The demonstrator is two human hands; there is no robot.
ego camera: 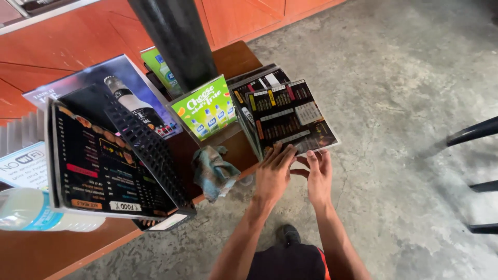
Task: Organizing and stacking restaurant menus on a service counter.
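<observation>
Head view: left hand (pixel 273 173) and right hand (pixel 318 175) grasp black menu stack (pixel 285 116) edge; plastic bottle (pixel 31 210) seemingly empty.

Our forearms are bare, no sleeves or jewellery on the left hand (pixel 273 173) or right hand (pixel 319 176); we wear dark shorts (pixel 288 263) edged red and a black shoe (pixel 288 234).

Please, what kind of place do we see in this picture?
Probably a small restaurant or bar. Both hands, left and right, hold a stack of black laminated menus at the edge of a wooden table. A green drinks card, a bottle poster and a rag lie on it.
</observation>
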